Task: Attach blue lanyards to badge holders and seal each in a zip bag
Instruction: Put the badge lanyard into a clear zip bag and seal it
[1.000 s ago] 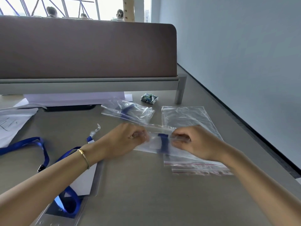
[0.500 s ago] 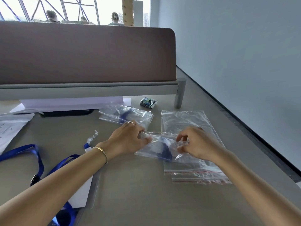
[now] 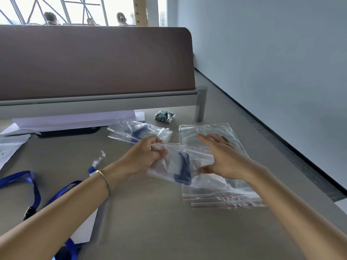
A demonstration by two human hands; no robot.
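A clear zip bag [image 3: 176, 164] with a blue lanyard and badge holder inside lies at the middle of the table. My left hand [image 3: 144, 156] pinches its left end with curled fingers. My right hand [image 3: 223, 156] hovers over the bag's right end, fingers spread and straight, thumb near the plastic. Another filled zip bag [image 3: 139, 133] lies just behind. A stack of empty zip bags [image 3: 225, 192] with red seal lines lies under my right hand. Loose blue lanyards [image 3: 33, 190] and a badge holder [image 3: 88, 229] lie at the left.
A brown desk divider [image 3: 93, 61] on a grey rail stands across the back, its post [image 3: 200, 104] at the right. A small printed packet [image 3: 164, 116] sits near the post. White papers [image 3: 11, 147] lie at far left. The table's right edge runs along a wall.
My right hand has let go of the bag's seal and opened, fingers spread. My left hand still pinches the bag's left end. The view has tilted down slightly.
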